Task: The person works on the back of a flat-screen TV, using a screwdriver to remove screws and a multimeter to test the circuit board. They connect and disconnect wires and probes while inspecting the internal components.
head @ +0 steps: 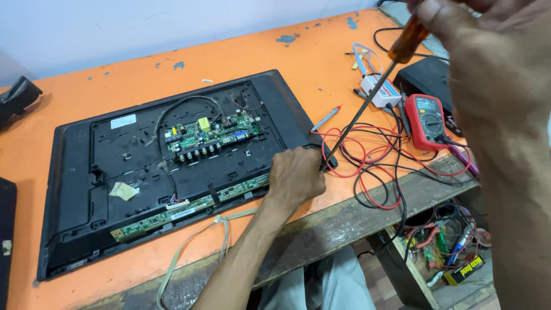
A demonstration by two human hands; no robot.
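An opened flat television [74,172] lies back-up on the orange table [241,63], its green main board [212,135] and a long green strip board [189,209] exposed. My right hand [493,69], close to the camera at the upper right, grips the amber handle of a long screwdriver [367,100]. The shaft slants down and left to the television's near right corner. My left hand [295,175] sits at that corner with its fingers curled around the shaft's tip end; the tip itself is hidden.
A red multimeter [426,120] with tangled red and black leads [373,166] lies right of the television. Behind it are a white box [381,90] and a black box [427,74]. A pale ribbon cable [195,241] hangs over the front edge. Tools fill a bin [453,252] below.
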